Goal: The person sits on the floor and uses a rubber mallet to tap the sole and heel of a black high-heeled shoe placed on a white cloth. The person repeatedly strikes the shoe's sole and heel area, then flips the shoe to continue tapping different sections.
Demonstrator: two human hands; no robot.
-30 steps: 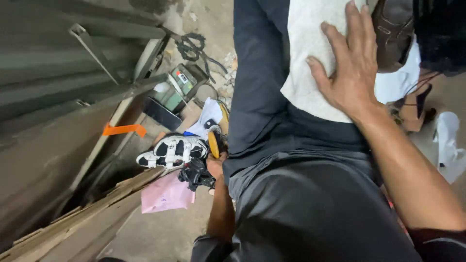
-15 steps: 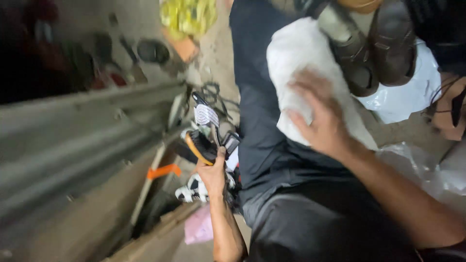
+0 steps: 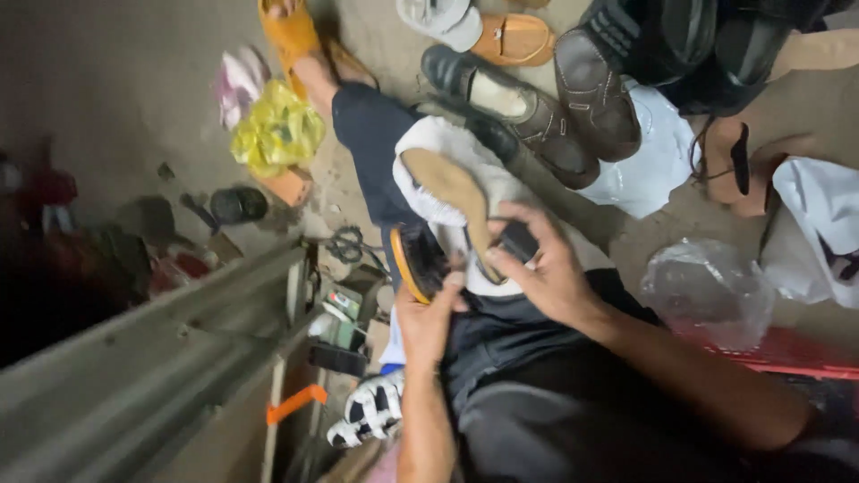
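A: Head view: how many hands, and what do they hold?

B: Two. The right hand (image 3: 546, 273) has its fingers (image 3: 510, 264) closed round a shoe (image 3: 456, 201), sole up, toe pointing away, lying on a white cloth (image 3: 429, 143) over the person's leg. The left hand (image 3: 429, 317) has its fingers closed on a brush (image 3: 413, 261) with an orange edge, just left of the right fingers and touching the shoe's side.

A: Other shoes?

B: Beyond the fingers, on the floor (image 3: 134, 107), I count two dark loafers (image 3: 591, 94), at least one black shoe (image 3: 716, 45) at the top right, one tan sandal (image 3: 514, 38), and one orange sandal (image 3: 288, 36) on the person's foot. Below the left wrist lies one black-and-white shoe (image 3: 371, 411).

A: Anything else?

B: One yellow bag (image 3: 277, 134) and one round black tin (image 3: 237, 204) far left of the fingers; one pair of scissors (image 3: 344, 243) nearer; one clear bag (image 3: 707, 291) and one white bag (image 3: 823, 224) to the right.

A: What is hard to read?

B: The brush bristles are hidden behind the shoe. The heel end is covered by the right palm. The left edge is dark and blurred; red shapes there cannot be told. A grey rail (image 3: 152, 358) covers what lies under it. The black shoes are cut off at the top.
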